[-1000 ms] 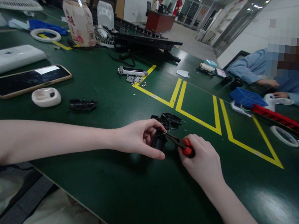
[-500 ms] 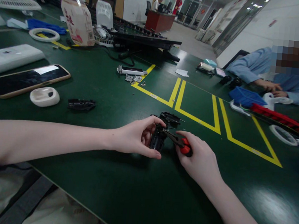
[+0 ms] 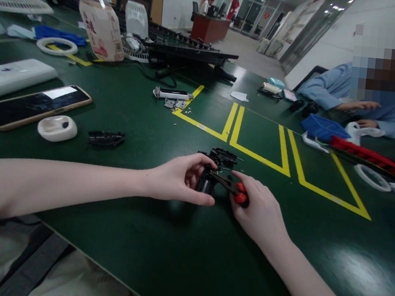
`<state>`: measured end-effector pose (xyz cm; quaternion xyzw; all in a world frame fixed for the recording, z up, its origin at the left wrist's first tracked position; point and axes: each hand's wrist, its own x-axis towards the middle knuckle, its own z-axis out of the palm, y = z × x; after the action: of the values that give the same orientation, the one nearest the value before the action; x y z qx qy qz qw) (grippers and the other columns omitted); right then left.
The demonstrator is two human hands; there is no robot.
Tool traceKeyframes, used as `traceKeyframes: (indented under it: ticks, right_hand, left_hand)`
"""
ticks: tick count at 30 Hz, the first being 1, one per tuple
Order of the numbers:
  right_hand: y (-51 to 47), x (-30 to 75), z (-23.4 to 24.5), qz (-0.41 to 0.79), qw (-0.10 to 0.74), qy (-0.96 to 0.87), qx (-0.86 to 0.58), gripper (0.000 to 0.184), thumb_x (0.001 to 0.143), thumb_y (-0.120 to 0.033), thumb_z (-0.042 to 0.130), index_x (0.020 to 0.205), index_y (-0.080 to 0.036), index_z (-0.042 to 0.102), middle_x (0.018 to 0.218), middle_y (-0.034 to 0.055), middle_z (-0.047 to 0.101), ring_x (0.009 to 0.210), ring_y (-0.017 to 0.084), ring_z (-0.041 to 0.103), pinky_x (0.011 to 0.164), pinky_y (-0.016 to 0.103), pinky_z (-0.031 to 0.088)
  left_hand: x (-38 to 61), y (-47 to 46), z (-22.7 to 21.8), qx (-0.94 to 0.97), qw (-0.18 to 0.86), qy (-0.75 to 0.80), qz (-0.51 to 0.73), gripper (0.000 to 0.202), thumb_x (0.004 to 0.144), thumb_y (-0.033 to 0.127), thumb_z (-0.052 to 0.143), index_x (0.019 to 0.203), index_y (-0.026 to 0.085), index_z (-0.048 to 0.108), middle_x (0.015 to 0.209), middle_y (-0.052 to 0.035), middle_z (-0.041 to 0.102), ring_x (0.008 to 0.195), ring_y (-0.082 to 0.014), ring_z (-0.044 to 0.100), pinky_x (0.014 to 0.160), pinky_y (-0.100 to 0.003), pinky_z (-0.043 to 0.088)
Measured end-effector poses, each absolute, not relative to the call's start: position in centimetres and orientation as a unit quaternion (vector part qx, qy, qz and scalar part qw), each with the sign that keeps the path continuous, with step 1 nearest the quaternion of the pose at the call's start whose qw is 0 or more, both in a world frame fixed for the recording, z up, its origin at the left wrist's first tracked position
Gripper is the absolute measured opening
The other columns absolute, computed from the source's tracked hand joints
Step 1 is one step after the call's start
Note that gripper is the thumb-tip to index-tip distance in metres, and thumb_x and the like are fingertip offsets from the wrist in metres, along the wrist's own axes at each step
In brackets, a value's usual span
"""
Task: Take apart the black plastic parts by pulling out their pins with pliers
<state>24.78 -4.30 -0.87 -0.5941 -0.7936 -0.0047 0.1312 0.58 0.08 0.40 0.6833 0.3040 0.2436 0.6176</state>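
My left hand (image 3: pixel 183 179) curls round a small black plastic part (image 3: pixel 205 181), thumb below and fingers above it. In my right hand (image 3: pixel 258 205) are pliers (image 3: pixel 240 194) with red and black handles. Their dark jaws reach to the upper end of the black part; whether they grip anything there is too small to make out. Just beyond, another black plastic piece (image 3: pixel 227 157) with thin metal pins lies on the green table (image 3: pixel 187 254). Further left rests a separate long black piece (image 3: pixel 106 138).
At the left are a white oval case (image 3: pixel 57 129), a phone (image 3: pixel 37 107) and a drink bottle (image 3: pixel 102 29). Small metal parts (image 3: pixel 174 104) lie by yellow tape (image 3: pixel 259 158). A co-worker's hands (image 3: pixel 360 108) are at the far right, near a blue tray (image 3: pixel 325 127).
The pliers and my right hand have shifted slightly left, and the black part has tilted a little in my left hand. One of the co-worker's hands has lifted.
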Motion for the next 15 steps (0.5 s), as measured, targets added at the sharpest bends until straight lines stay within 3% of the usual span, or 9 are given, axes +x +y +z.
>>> traceKeyframes:
  ticks: [7,15]
  right_hand:
    - [-4.32,24.49,-0.42,-0.003,0.124,-0.790,-0.600,0.014,0.078,-0.022,0.056,0.091,-0.020,0.058,0.087,0.0078,0.067,0.077,0.024,0.061,0.066,0.037,0.050]
    - [-4.16,24.51,-0.34,-0.016,0.151,-0.793,-0.590,0.010,0.080,-0.025,0.056,0.089,-0.021,0.057,0.086,0.0069,0.066,0.078,0.023,0.059,0.065,0.035,0.045]
  left_hand:
    - [0.53,0.08,0.34,0.688,0.617,0.299,0.240,0.067,0.071,0.037,0.082,0.126,0.019,0.049,0.113,-0.0089,0.063,0.100,-0.0231,0.063,0.077,-0.034,0.051]
    - [0.51,0.27,-0.03,0.704,0.607,0.284,0.234,0.070,0.072,0.042,0.081,0.129,0.022,0.045,0.120,-0.0103,0.060,0.100,-0.0228,0.062,0.071,-0.030,0.051]
